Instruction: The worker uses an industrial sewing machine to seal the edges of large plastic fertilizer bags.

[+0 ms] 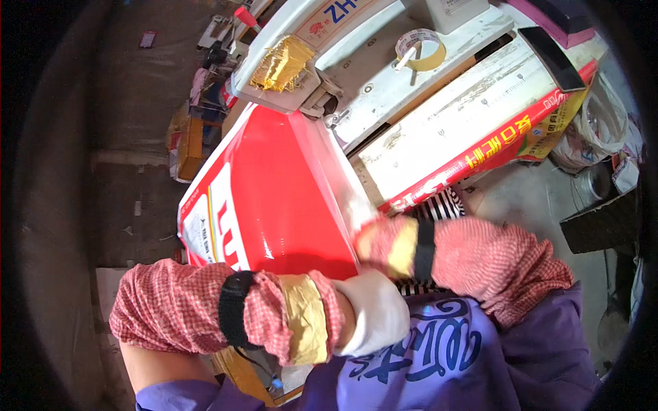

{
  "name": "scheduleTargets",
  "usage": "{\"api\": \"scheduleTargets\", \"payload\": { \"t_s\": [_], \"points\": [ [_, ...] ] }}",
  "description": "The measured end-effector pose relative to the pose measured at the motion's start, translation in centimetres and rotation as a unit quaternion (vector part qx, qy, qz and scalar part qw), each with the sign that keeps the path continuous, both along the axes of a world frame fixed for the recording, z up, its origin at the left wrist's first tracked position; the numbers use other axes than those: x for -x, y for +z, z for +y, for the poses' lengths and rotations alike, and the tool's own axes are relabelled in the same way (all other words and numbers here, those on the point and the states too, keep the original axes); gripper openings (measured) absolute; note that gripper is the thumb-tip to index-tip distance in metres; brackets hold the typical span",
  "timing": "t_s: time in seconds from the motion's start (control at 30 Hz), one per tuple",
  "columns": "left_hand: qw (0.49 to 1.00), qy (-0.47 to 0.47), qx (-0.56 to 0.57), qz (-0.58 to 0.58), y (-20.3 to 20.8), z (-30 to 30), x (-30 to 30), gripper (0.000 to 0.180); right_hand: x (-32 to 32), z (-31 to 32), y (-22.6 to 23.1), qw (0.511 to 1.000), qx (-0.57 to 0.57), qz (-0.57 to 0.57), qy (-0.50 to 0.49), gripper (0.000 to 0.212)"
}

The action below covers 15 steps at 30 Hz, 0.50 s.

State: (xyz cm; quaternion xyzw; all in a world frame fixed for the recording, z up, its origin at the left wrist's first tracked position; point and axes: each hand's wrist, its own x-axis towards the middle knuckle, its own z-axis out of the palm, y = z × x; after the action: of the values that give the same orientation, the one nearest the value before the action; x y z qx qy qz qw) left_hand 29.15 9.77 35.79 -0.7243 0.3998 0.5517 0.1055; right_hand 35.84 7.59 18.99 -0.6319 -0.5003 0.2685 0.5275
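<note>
A large glossy red sheet (284,192), like a printed plastic sack, slopes down from a white sewing machine (367,58) toward my lap. It has white lettering and a white border. My left hand (375,312), in a white glove, is at the sheet's near end, close to my body; its fingers are turned away from view. Smeared by motion, my right hand (358,209) is at the sheet's right edge, and its fingers cannot be made out. Red checked sleeve covers with black straps and yellow bands wrap both forearms.
A tape roll (428,53) lies on the machine bed. To the right are a worn white worktop (445,123) with a red printed front strip, a dark flat slab (552,58) and a white plastic bag (603,127). A brown box (190,147) stands beyond the sheet.
</note>
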Motion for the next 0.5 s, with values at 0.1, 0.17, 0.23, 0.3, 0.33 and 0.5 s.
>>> {"api": "scheduleTargets", "payload": {
  "t_s": [0.1,0.17,0.23,0.3,0.33,0.5],
  "points": [
    [0.993,0.107,0.049,-0.013,0.0,1.2,-0.6,0.011,2.9,-1.6,0.6,0.992,-0.040,0.016,0.120,0.019],
    [0.994,0.089,-0.048,-0.029,0.2,2.1,-0.2,0.014,1.5,0.2,2.1,0.982,-0.021,-0.170,0.076,0.023],
    [0.979,0.108,0.053,-0.163,0.4,3.4,0.9,0.016,-0.8,-0.6,3.6,0.989,-0.090,-0.114,-0.038,0.021],
    [0.937,0.046,0.117,-0.325,0.2,4.4,2.1,0.015,-4.4,1.0,5.1,0.940,-0.227,-0.134,-0.216,0.027],
    [0.947,0.070,0.119,-0.290,0.1,4.8,2.6,0.014,-5.4,0.3,5.3,0.952,-0.026,0.092,-0.292,0.032],
    [0.948,0.054,0.163,-0.268,-0.2,4.6,3.0,0.014,-5.8,3.2,5.0,0.936,0.242,-0.039,-0.251,0.053]
  ]
}}
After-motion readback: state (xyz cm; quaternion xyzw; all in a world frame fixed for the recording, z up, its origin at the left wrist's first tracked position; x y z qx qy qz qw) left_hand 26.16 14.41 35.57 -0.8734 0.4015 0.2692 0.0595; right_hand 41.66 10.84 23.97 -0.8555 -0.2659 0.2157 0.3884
